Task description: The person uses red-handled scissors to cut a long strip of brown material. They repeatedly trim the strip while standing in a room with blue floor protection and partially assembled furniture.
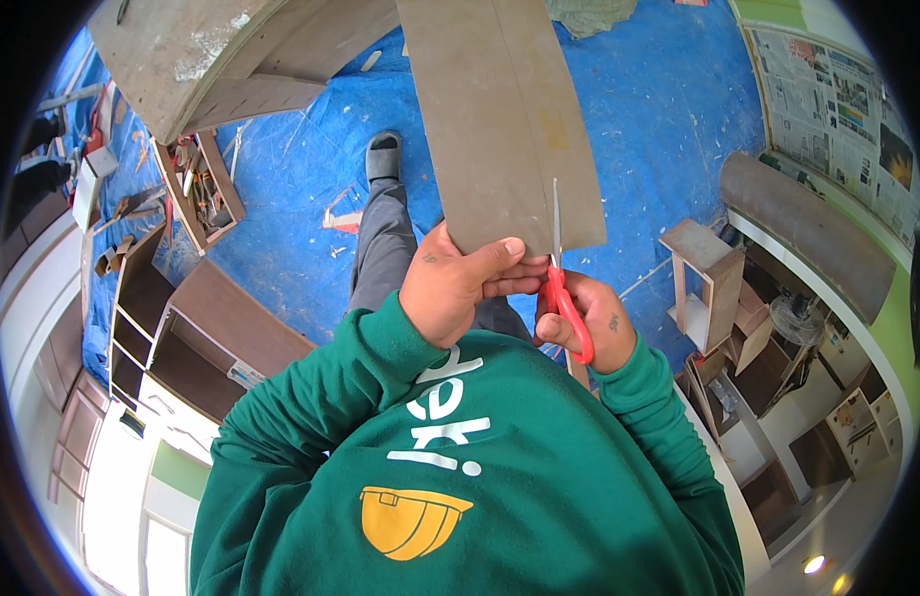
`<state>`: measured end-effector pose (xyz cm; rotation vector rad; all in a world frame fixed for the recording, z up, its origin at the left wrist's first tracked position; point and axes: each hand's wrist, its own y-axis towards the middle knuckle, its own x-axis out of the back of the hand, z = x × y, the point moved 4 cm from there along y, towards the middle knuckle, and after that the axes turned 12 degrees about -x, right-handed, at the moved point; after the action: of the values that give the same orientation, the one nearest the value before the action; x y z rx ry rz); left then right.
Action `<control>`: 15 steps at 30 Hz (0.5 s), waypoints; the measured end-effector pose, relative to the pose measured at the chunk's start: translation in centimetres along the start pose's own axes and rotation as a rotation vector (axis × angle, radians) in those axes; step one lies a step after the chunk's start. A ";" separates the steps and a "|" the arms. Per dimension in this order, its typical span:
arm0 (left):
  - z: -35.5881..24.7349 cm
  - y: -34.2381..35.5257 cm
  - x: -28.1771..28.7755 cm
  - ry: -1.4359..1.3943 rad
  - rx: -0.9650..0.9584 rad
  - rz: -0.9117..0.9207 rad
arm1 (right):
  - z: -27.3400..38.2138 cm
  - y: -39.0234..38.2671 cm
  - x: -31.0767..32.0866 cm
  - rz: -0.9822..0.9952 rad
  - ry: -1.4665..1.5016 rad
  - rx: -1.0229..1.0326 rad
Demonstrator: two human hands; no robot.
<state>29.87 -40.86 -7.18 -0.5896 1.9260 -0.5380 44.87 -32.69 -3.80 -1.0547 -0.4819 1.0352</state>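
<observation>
Over the tarp [669, 129], our left hand [448, 283] pinches the sheet [500, 129] by its near edge and our right hand [604, 323] holds the scissors [557, 281]. We judge the sheet light and bendy, best held there.

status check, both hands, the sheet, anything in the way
Left grip pinching brown sheet at near edge; right grip on red-handled scissors; visible blade over sheet; left fingertips close to scissors, possibly in the way.

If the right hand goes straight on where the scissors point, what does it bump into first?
Probably the near edge of the brown sheet: the red-handled scissors overlap it in view. How close the right hand is in depth is unclear.
</observation>
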 end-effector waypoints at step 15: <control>0.0 0.2 0.1 0.040 -0.011 -0.010 | 0.4 -0.1 -0.4 -0.008 0.063 0.000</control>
<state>29.85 -40.80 -7.35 -0.6000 1.9660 -0.5503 44.44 -32.89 -3.48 -1.0811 -0.4347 0.9926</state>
